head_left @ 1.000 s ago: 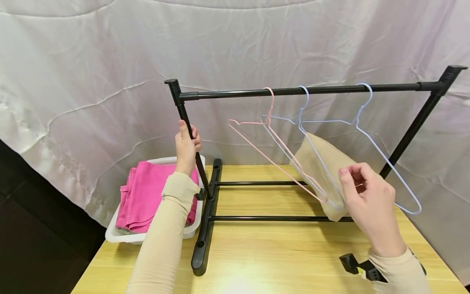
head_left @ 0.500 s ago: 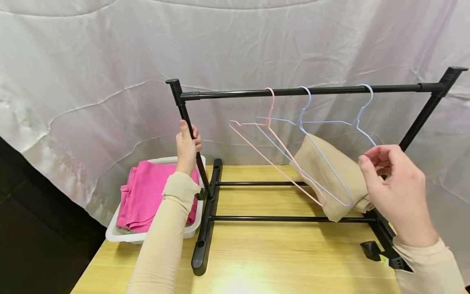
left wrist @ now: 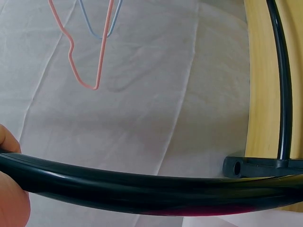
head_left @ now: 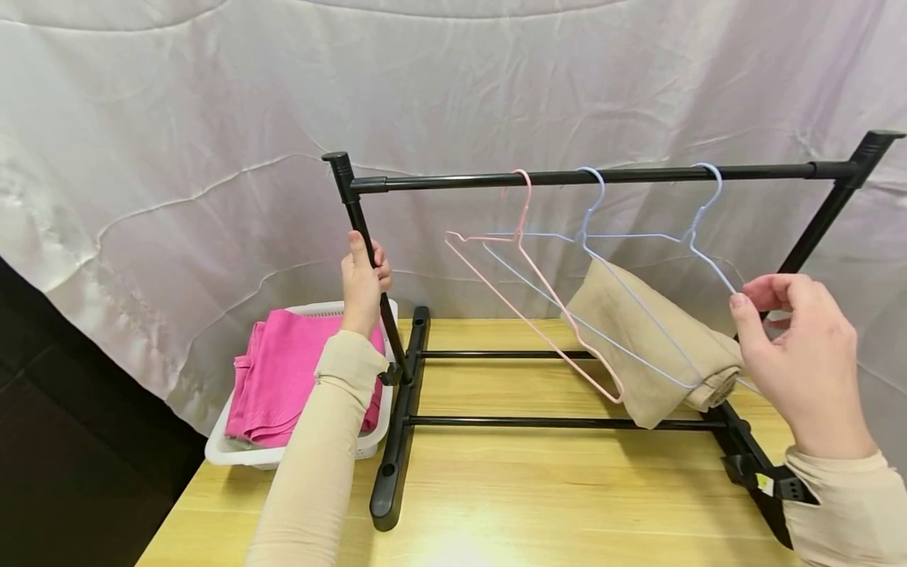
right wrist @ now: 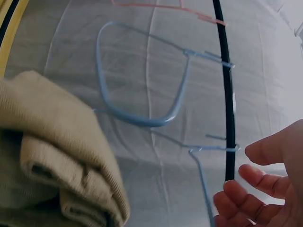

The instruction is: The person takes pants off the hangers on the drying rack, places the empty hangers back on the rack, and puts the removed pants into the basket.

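My left hand (head_left: 361, 279) grips the left black upright post (head_left: 391, 331) of a clothes rack; its thumb and finger edge show in the left wrist view. My right hand (head_left: 804, 346) is beside the sloping arm of the right blue hanger (head_left: 711, 257), its thumb and fingers apart and loosely bent. In the right wrist view that hanger (right wrist: 201, 175) passes behind the fingertips (right wrist: 227, 208). A second blue hanger (head_left: 638, 299) and a pink hanger (head_left: 546, 276) hang further left on the top bar (head_left: 453, 182). Behind them a folded beige garment (head_left: 638, 339) lies over the lower rack bars.
At the left, a white basket (head_left: 225, 450) holds folded pink cloth (head_left: 283, 370). The rack's feet (head_left: 386, 496) stand on a wooden table (head_left: 531, 480). A pale curtain (head_left: 212, 157) hangs behind the rack, with dark fabric (head_left: 71, 441) at the lower left.
My right hand has moved right and slightly up, to the right blue hanger's arm. The middle blue hanger has turned and its lower corner has swung right. My left hand stays on the post.
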`<state>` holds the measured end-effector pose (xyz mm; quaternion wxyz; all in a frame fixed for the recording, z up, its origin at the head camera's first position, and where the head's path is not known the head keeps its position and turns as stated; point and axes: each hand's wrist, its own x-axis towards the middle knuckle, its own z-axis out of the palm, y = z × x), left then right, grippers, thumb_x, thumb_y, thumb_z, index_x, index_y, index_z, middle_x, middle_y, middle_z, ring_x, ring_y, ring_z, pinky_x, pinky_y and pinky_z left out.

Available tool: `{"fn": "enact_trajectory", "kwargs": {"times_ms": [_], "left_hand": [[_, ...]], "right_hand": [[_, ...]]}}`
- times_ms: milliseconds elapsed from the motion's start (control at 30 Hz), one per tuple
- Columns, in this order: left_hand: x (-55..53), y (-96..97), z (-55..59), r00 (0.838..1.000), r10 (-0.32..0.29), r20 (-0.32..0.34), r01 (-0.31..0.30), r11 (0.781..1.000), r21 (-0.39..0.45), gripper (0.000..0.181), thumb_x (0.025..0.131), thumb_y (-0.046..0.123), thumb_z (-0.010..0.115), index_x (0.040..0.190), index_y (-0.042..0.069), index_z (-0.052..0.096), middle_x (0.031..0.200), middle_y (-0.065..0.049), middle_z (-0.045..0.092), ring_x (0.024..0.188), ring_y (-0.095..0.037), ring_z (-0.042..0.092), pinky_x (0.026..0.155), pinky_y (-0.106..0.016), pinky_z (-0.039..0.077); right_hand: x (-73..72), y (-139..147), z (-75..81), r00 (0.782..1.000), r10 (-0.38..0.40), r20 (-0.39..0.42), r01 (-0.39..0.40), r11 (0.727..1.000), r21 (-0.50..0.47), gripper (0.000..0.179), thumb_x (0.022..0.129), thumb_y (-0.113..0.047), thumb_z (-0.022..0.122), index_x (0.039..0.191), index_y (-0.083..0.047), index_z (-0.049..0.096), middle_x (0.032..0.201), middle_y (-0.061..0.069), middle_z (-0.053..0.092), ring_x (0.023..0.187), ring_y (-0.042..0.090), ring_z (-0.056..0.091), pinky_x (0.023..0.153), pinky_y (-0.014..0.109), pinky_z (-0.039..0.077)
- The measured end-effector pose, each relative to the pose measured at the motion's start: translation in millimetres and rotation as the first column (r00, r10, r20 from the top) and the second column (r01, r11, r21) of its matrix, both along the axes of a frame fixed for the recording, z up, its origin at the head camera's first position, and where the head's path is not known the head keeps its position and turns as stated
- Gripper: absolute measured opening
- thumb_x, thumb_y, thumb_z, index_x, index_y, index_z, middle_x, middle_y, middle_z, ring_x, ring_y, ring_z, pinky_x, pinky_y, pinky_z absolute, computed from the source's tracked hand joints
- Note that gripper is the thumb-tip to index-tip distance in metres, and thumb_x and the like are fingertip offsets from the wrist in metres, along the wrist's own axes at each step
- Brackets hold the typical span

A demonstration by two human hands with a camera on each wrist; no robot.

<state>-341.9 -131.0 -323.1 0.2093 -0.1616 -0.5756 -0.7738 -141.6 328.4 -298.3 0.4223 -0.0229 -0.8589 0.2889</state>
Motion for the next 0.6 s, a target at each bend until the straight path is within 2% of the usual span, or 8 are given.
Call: {"fn": "enact_trajectory", "kwargs": {"times_ms": [100, 167, 267, 433, 533, 600], "left_hand": [[-0.2, 0.3, -0.5, 1.000, 0.000, 0.000, 0.000, 1.000, 0.004, 0.065, 0.097, 0.080, 0.037, 0.076, 0.018, 0.045, 0.057, 0.009, 0.035, 0.048, -0.002, 0.030, 0.044, -0.018, 0.023], [-0.3, 0.1, -0.5, 1.000, 0.003, 0.001, -0.003, 1.000, 0.003, 0.065, 0.096, 0.080, 0.037, 0.076, 0.018, 0.045, 0.057, 0.009, 0.035, 0.048, -0.002, 0.030, 0.044, -0.018, 0.023], [-0.1, -0.1, -0.1, 1.000, 0.006, -0.001, -0.006, 1.000, -0.005, 0.065, 0.097, 0.079, 0.036, 0.077, 0.018, 0.044, 0.057, 0.009, 0.035, 0.048, -0.002, 0.030, 0.044, -0.018, 0.023], [0.4, -0.5, 0.7, 1.000, 0.005, -0.003, -0.005, 1.000, -0.012, 0.064, 0.099, 0.078, 0.034, 0.078, 0.018, 0.044, 0.057, 0.009, 0.036, 0.048, -0.002, 0.031, 0.044, -0.018, 0.024], [0.7, -0.6, 0.2, 1.000, 0.001, 0.001, -0.001, 1.000, -0.009, 0.064, 0.099, 0.077, 0.034, 0.077, 0.017, 0.044, 0.058, 0.008, 0.035, 0.049, -0.003, 0.031, 0.045, -0.018, 0.024], [0.8, -0.4, -0.2, 1.000, -0.001, 0.002, 0.001, 1.000, -0.007, 0.064, 0.098, 0.077, 0.035, 0.077, 0.017, 0.044, 0.058, 0.008, 0.035, 0.049, -0.003, 0.031, 0.045, -0.018, 0.024]], "right_hand": [[-1.6, 8, -2.5, 0.998, 0.003, 0.067, -0.005, 1.000, 0.027, 0.036, 0.105, -0.025, 0.063, 0.133, -0.002, 0.064, 0.113, -0.003, 0.064, 0.092, -0.021, 0.038, 0.076, 0.013, 0.033], [-2.7, 14, -4.6, 0.992, 0.020, 0.126, -0.026, 0.999, 0.044, 0.041, 0.107, -0.027, 0.062, 0.140, -0.002, 0.060, 0.119, 0.015, 0.066, 0.090, -0.020, 0.037, 0.075, 0.018, 0.033], [-4.2, 21, -8.5, 0.977, 0.044, 0.210, -0.059, 0.996, 0.066, 0.046, 0.109, -0.031, 0.059, 0.144, -0.002, 0.056, 0.123, 0.025, 0.067, 0.080, -0.019, 0.039, 0.070, 0.020, 0.034], [-6.0, 28, -13.3, 0.950, 0.105, 0.293, -0.132, 0.988, 0.074, 0.051, 0.111, -0.035, 0.056, 0.148, -0.001, 0.049, 0.109, 0.025, 0.075, 0.068, -0.022, 0.052, 0.059, 0.015, 0.040], [-6.2, 30, -15.6, 0.937, 0.132, 0.323, -0.166, 0.983, 0.077, 0.050, 0.113, -0.036, 0.052, 0.148, 0.000, 0.048, 0.093, 0.015, 0.078, 0.062, -0.016, 0.060, 0.055, 0.016, 0.042], [-6.3, 31, -17.2, 0.938, 0.134, 0.320, -0.172, 0.980, 0.095, 0.046, 0.114, -0.035, 0.050, 0.144, 0.000, 0.051, 0.082, 0.003, 0.076, 0.059, -0.010, 0.058, 0.055, 0.019, 0.040]]}}
